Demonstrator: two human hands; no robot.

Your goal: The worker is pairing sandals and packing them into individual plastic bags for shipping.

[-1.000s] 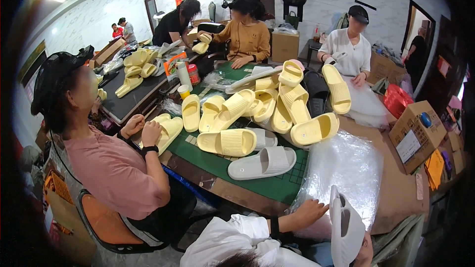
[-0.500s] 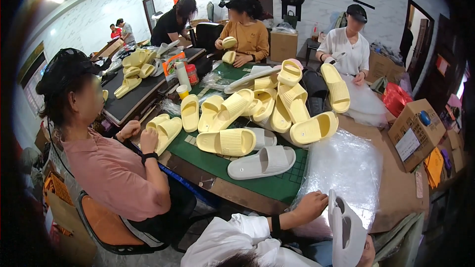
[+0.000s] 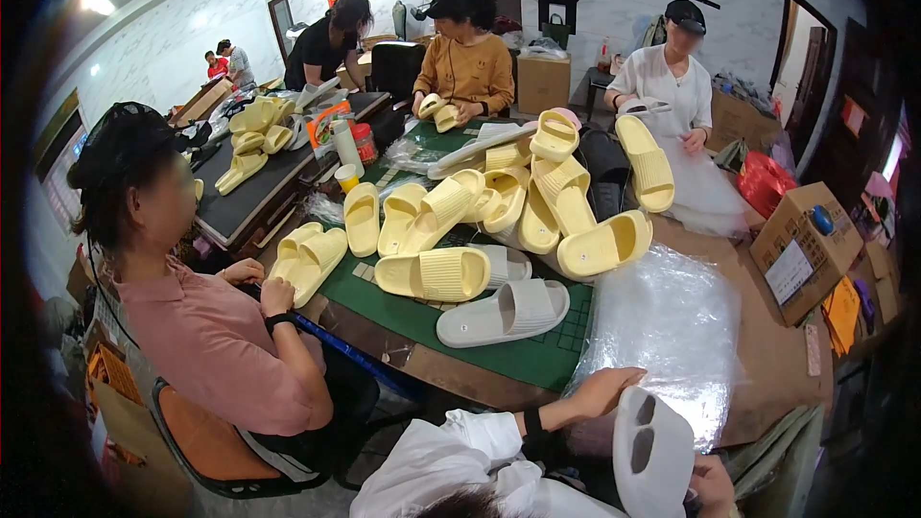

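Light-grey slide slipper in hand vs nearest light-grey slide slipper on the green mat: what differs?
Pose: the held slipper is steeply tilted; the mat slipper lies flat on the green mat.
Contact: the held slipper has the right hand at its side and the left hand by its upper end; no hand touches the mat slipper.
Shared: light-grey colour.

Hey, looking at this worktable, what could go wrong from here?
The gray slide sandal, tilted up in the right hand with the left hand near its upper end, might slip if that hold is loose. The yellow slides overlap in an untidy heap, so one could tumble onto the glossy clear plastic packaging beside them.
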